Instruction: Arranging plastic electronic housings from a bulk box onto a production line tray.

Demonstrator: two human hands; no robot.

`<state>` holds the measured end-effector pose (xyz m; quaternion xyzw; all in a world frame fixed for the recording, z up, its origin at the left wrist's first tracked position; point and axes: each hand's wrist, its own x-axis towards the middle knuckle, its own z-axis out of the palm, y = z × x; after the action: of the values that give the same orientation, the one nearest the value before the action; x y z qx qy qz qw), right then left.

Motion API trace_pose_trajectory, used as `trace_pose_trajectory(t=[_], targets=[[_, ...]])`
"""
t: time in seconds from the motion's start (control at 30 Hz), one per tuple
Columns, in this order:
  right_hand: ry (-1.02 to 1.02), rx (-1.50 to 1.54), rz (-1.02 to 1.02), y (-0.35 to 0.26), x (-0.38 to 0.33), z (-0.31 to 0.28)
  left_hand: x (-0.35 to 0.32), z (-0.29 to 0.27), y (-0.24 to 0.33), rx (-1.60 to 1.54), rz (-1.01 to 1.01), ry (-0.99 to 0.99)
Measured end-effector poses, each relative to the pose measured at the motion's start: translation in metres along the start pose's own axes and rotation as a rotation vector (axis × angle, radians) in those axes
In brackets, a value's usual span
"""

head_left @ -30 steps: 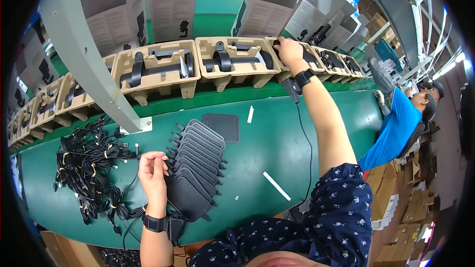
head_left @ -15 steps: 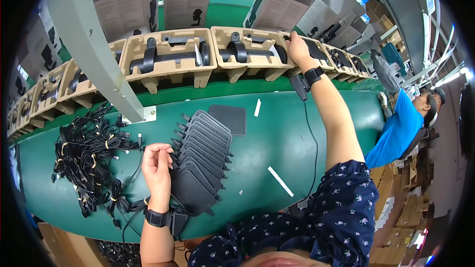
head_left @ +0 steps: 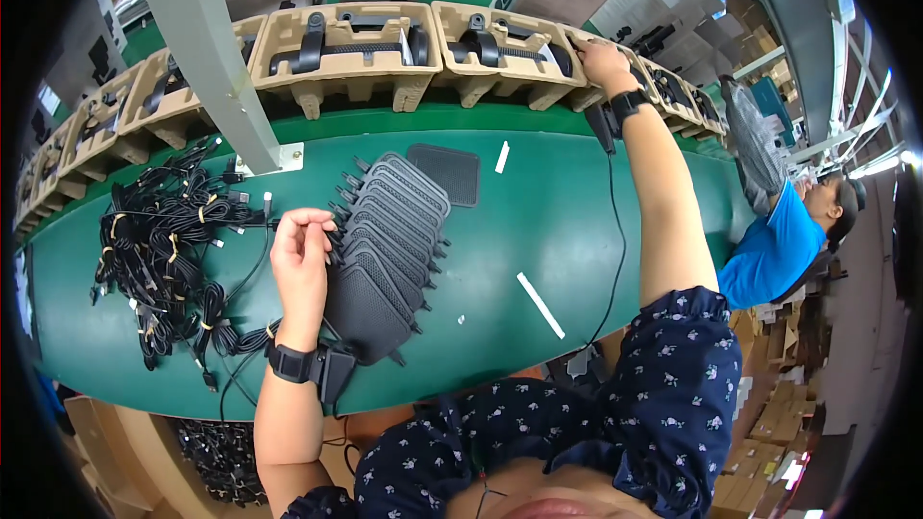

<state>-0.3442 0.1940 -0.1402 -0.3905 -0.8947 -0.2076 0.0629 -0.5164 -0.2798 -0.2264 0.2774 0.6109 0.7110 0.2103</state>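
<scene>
My left hand [head_left: 302, 252] is over the table beside a fanned stack of black textured plates [head_left: 385, 240] with small pegs along their edges. Its fingers are pinched together, and a black cable [head_left: 258, 224] from the pile at the left runs into them. My right arm stretches far forward, and my right hand [head_left: 606, 63] reaches into a brown moulded pulp tray [head_left: 630, 56] in the row at the back. Its fingertips dip behind the tray's wall, so their grip is hidden. One more black plate [head_left: 450, 173] lies flat behind the stack.
Tangled black cables [head_left: 163, 259] tied in bundles cover the table's left. A grey metal post [head_left: 226, 86] rises between them and the trays. Neighbouring pulp trays [head_left: 336, 77] hold black stands. White strips [head_left: 541, 306] lie on the green tabletop. A person in blue [head_left: 781, 255] sits at right.
The whole view has shifted, so the table and trays appear higher. My right hand is still at the tray, its fingers slightly shifted. My left hand keeps its place beside the stack.
</scene>
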Motion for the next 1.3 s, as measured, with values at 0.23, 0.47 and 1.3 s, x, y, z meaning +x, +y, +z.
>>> trace_pose_trajectory(t=[0.23,0.47,1.3], targets=[[0.589,0.64,-0.296,-0.094,-0.068,-0.071,0.005,0.005,-0.009,-0.027,0.049,-0.015],[-0.137,0.629,-0.752,-0.158,-0.153,-0.047,0.005,0.005,-0.007,0.001,0.04,-0.024],[0.148,0.966,-0.433,-0.138,-0.157,-0.011,0.004,0.001,-0.01,0.051,0.039,-0.031]])
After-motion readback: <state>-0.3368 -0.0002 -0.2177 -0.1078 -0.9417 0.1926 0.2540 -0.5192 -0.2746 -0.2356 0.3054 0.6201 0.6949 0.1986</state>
